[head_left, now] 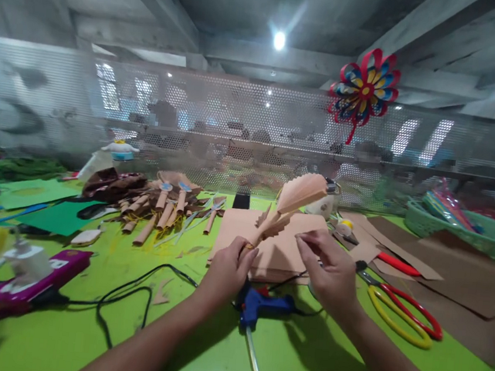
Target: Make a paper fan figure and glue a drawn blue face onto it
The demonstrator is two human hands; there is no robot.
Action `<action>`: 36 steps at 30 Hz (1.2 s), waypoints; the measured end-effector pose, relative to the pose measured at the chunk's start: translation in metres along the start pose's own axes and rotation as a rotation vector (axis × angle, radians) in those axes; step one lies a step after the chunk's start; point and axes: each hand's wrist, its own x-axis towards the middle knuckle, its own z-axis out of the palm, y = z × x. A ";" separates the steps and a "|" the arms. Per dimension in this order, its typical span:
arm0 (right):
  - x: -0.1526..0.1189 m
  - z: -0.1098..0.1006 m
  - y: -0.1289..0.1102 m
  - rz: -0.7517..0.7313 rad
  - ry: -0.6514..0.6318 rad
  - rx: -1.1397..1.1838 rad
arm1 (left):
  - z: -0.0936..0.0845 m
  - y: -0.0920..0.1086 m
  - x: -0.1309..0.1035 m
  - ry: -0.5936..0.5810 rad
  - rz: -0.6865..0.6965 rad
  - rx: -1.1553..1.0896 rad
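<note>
My left hand [234, 267] is closed around the narrow lower end of a tan paper piece [302, 194], whose upper part spreads into a large leaf shape with a jagged edge. To its right, my right hand [331, 274] has its thumb and forefinger pinched close together; anything between them is too small to make out. Beneath both hands lies a stack of tan paper sheets [230, 225]. A blue glue gun [261, 306] rests just in front of the stack, with a glue stick [255, 363] pointing toward me.
Red and yellow scissors [406, 314] and brown paper [477, 274] lie right, near a green basket [425, 219]. Left are rolled paper pieces [169, 212], green sheets [61, 217], a purple power strip [38, 281] and black cable [131, 282]. A perforated screen [220, 109] stands behind.
</note>
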 end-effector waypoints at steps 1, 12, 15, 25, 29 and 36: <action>0.000 0.001 0.002 0.027 -0.001 0.026 | 0.001 0.000 -0.001 -0.014 0.015 0.022; 0.004 0.002 -0.004 0.384 -0.001 0.348 | 0.002 0.005 -0.005 -0.060 0.116 0.125; 0.003 0.003 -0.001 0.403 -0.011 0.523 | 0.001 0.006 -0.005 -0.071 0.117 0.136; -0.011 0.010 -0.007 0.152 -0.041 0.364 | 0.001 0.005 -0.004 -0.062 0.105 0.139; -0.016 0.012 0.000 0.088 0.025 0.249 | 0.000 0.006 -0.005 -0.060 0.105 0.137; -0.017 0.012 0.001 0.115 0.072 0.182 | 0.001 0.006 -0.004 -0.064 0.097 0.139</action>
